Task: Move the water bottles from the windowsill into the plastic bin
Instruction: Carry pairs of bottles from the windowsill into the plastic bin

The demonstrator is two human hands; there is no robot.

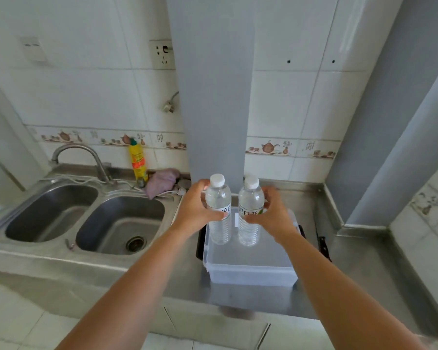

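Observation:
Two clear water bottles with white caps stand upright side by side over the far half of a translucent plastic bin [250, 271] on the steel counter. My left hand [195, 210] grips the left bottle [219, 198] around its label. My right hand [273, 213] grips the right bottle [250, 200] the same way. The lower ends of both bottles are inside the bin's outline; I cannot tell if they touch its floor. No windowsill is in view.
A double steel sink [86, 218] with a curved tap [86, 157] lies to the left. A yellow detergent bottle [138, 162] and a purple cloth [162, 181] sit behind it. A dark knife [323, 245] lies right of the bin. A grey pillar [213, 97] rises behind.

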